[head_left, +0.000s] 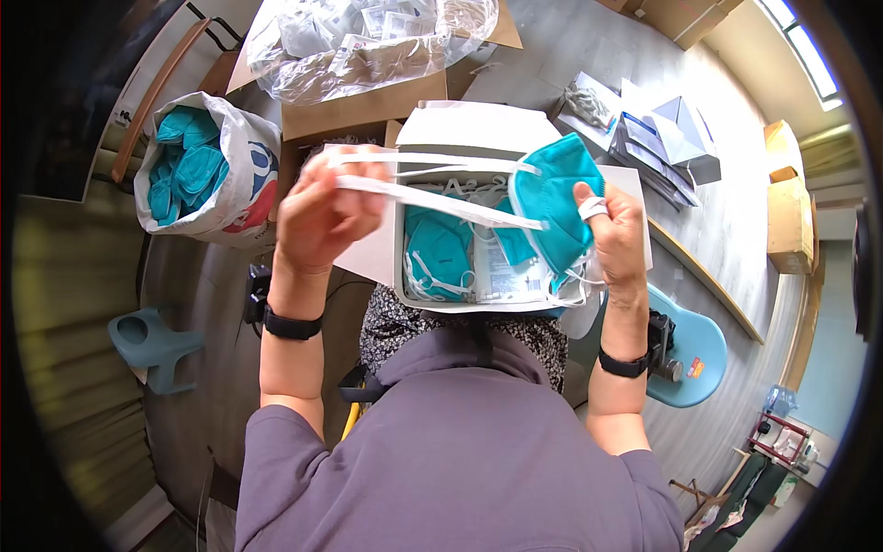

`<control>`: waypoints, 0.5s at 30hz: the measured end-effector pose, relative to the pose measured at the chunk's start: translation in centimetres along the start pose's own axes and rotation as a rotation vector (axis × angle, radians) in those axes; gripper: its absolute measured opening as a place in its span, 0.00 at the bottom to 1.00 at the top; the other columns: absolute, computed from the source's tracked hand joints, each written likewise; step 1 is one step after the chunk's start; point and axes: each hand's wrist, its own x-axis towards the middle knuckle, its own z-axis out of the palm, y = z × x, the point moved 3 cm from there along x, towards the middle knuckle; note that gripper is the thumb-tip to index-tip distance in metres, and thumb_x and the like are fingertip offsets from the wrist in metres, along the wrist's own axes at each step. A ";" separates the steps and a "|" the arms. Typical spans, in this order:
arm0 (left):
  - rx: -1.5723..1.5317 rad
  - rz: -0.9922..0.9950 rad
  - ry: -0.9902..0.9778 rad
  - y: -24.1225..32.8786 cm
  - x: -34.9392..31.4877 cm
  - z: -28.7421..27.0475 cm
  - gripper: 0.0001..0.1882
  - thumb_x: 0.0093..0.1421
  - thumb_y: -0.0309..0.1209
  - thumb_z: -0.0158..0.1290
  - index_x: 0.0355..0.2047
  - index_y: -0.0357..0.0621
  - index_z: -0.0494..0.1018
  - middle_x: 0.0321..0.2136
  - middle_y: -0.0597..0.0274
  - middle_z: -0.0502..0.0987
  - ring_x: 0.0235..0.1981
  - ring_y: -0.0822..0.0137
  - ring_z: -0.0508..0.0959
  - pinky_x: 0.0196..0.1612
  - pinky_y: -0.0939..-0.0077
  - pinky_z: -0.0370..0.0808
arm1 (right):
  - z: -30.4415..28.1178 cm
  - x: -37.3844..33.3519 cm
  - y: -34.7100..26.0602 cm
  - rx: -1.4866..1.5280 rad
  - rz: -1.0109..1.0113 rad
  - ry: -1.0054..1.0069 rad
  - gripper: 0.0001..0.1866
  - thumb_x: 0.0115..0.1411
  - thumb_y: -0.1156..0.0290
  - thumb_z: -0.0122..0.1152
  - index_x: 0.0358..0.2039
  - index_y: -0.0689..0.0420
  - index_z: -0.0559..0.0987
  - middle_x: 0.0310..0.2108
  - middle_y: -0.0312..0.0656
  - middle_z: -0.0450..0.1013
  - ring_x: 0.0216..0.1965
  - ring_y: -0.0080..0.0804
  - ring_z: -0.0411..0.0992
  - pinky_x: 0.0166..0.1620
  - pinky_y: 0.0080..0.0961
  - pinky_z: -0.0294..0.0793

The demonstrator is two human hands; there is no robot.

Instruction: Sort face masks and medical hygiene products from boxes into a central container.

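Note:
My right hand [614, 230] is closed on a teal face mask [556, 198], with a white wrapping round its thumb. White straps [441, 198] stretch leftward from the mask to my left hand [336, 207], whose fingers are closed on them and slightly blurred. Under the mask, on my lap, an open white box [492, 306] contains teal masks [440, 253] with white loops. A clear packet with printed paper [509, 279] lies beside them in the box. The held mask covers the box's right part.
At the left stands a white bag [248, 170] full of teal masks. A cardboard box [368, 109] with plastic-wrapped packets is ahead. Blue stools [161, 345] [694, 340] stand on both sides. Stacked flat boxes [648, 156] lie at the far right.

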 end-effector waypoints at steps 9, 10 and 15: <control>0.662 -0.472 0.166 -4.3 3.6 2.9 0.21 0.69 0.49 0.51 0.27 0.46 0.76 0.23 0.72 0.77 0.21 0.84 0.70 0.24 0.90 0.63 | 0.3 -0.9 -2.8 -0.114 -0.259 0.177 0.20 0.54 0.80 0.64 0.49 0.63 0.77 0.24 0.35 0.75 0.26 0.15 0.71 0.30 0.16 0.71; 0.693 -0.488 0.156 -4.5 3.8 3.1 0.22 0.69 0.51 0.51 0.27 0.46 0.77 0.23 0.72 0.77 0.21 0.84 0.70 0.24 0.90 0.64 | 1.3 -1.0 -3.3 -0.085 -0.265 0.049 0.23 0.53 0.82 0.64 0.51 0.64 0.76 0.22 0.32 0.71 0.24 0.14 0.67 0.30 0.15 0.69; 0.627 -0.550 0.139 -5.2 4.1 3.6 0.25 0.71 0.51 0.47 0.32 0.41 0.77 0.25 0.71 0.77 0.23 0.84 0.71 0.24 0.89 0.65 | 6.6 -1.0 -4.4 -0.035 -0.144 -0.353 0.34 0.50 0.84 0.63 0.60 0.56 0.71 0.20 0.30 0.65 0.23 0.13 0.61 0.29 0.14 0.64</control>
